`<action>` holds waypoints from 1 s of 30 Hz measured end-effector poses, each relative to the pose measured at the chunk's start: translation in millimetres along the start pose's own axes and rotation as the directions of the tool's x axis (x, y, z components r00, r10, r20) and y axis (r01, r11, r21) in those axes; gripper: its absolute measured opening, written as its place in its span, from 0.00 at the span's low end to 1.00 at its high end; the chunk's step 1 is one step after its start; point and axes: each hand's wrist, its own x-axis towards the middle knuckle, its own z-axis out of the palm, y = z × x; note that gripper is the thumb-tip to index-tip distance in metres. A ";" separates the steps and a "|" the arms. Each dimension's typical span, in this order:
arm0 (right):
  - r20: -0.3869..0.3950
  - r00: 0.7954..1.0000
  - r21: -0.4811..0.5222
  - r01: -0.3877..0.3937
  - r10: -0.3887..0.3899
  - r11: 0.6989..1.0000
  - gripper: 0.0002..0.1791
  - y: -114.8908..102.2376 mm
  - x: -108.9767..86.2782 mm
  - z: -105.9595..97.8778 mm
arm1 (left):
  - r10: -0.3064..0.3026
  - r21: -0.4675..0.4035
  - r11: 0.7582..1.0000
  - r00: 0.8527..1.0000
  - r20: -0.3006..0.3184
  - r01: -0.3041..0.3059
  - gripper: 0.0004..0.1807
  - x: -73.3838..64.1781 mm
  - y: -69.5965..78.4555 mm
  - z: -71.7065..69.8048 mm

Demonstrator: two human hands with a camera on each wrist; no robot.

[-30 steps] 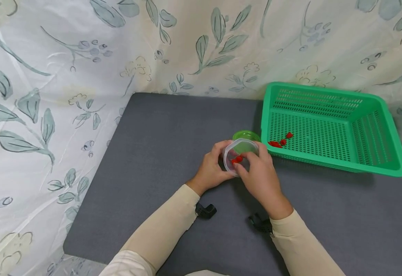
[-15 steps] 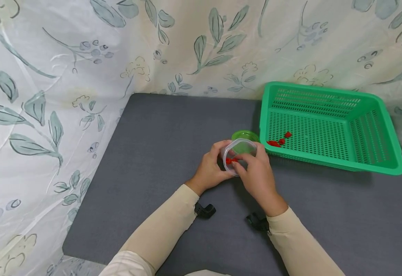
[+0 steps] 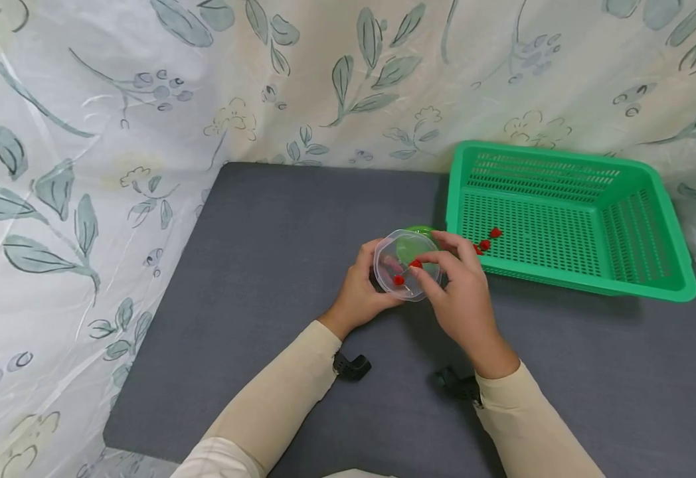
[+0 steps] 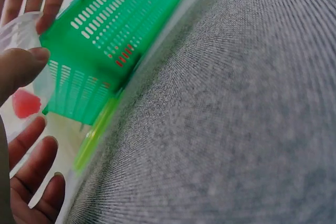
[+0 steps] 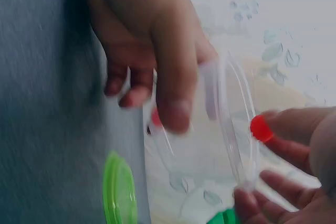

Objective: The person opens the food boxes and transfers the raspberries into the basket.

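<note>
My left hand [image 3: 356, 289] grips a clear plastic tub [image 3: 391, 251] by its side, thumb and fingers around the wall. The tub is tilted with its opening toward my right hand [image 3: 461, 302]. Between thumb and index finger the right hand pinches a small red berry-like piece [image 5: 261, 128], at the tub's mouth. Another red piece [image 3: 398, 280] lies inside the tub; it shows blurred through the wall in the left wrist view. Behind the tub, a round green lid [image 3: 422, 230] rests on the table, partly hidden by the tub and right fingers.
A green slotted basket [image 3: 551, 229] stands at the back right, close beside the lid. Several red pieces [image 3: 495, 233] lie in its near left corner, some partly behind my right hand. The dark grey tabletop [image 3: 264, 265] ends at a patterned curtain [image 3: 300, 79] behind.
My right hand has drawn back up and right out of the tub's interior with one red piece, apart from the other. The tub has shifted slightly left, and its opening shows more.
</note>
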 end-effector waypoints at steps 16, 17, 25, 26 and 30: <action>-0.251 0.964 -0.048 -0.100 0.085 0.994 0.08 36.8 13.8 -32.6 | -0.078 -0.056 0.995 0.996 0.044 0.081 0.52 -0.1 2.8 1.9; -0.249 0.962 -0.057 -0.126 0.108 0.990 0.08 38.6 13.8 -33.9 | -0.082 -0.052 0.995 0.996 0.045 0.084 0.53 0.2 3.1 1.8; -0.177 0.975 -0.135 -0.162 0.137 0.978 0.07 43.5 14.5 -34.7 | -0.083 -0.040 0.996 0.995 0.051 0.085 0.53 0.8 2.5 1.6; -0.175 0.975 -0.138 -0.161 0.136 0.977 0.07 43.7 14.8 -34.7 | -0.082 -0.040 0.996 0.995 0.050 0.084 0.53 0.9 2.3 1.7; -0.158 0.976 -0.138 -0.173 0.151 0.975 0.06 43.3 15.1 -35.8 | -0.071 -0.042 0.996 0.996 0.045 0.073 0.52 1.1 1.5 1.7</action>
